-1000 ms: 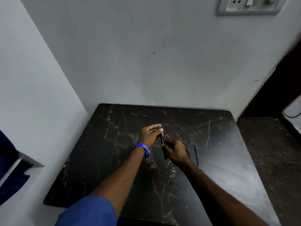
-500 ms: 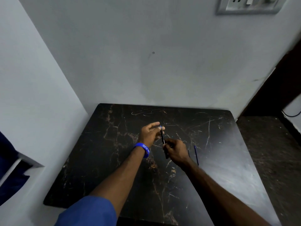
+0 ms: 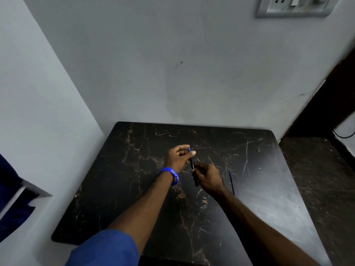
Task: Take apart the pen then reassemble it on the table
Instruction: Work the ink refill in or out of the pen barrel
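A dark pen barrel [image 3: 192, 163] is held upright and slightly tilted over the middle of the black marble table [image 3: 119, 198]. My left hand [image 3: 177, 157] pinches the barrel's top end, where a small blue tip [image 3: 189, 149] shows between thumb and fingers. Lower down, my right hand [image 3: 208, 178] grips the barrel, and its bottom end sticks out below the fist. A thin blue refill [image 3: 231, 182] lies on the table just right of my right hand. A short dark piece [image 3: 223, 181] lies beside it, too small to identify.
Grey walls close the table in at the back and the left. A switch plate [image 3: 294, 6] hangs high on the back wall. To the right, past the table's edge, the dark floor [image 3: 317, 179] drops away. Blue cloth [image 3: 11, 204] shows at far left.
Both hands have stayed on the pen with only small finger shifts at the top end. The refill on the table has not moved.
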